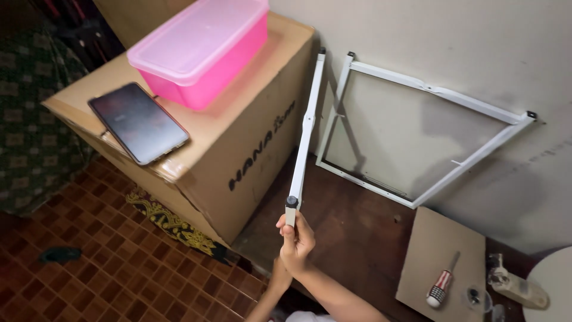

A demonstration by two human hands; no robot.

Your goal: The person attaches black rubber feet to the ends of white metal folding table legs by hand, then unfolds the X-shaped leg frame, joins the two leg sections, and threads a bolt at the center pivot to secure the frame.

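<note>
The hands (295,238) are gripping the near end of a white metal bar (308,122), its long axis running away toward the wall (417,36)

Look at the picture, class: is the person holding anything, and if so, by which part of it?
One hand grips a white metal bar at its near end, just below a small dark knob; the far end points toward the wall. Which hand it is cannot be told. No other hand shows.

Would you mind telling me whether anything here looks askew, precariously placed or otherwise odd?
The phone lies on the cardboard box with one corner past the box's front edge. The white metal frame leans skewed against the wall, out of square. Nothing looks spilled.
</note>
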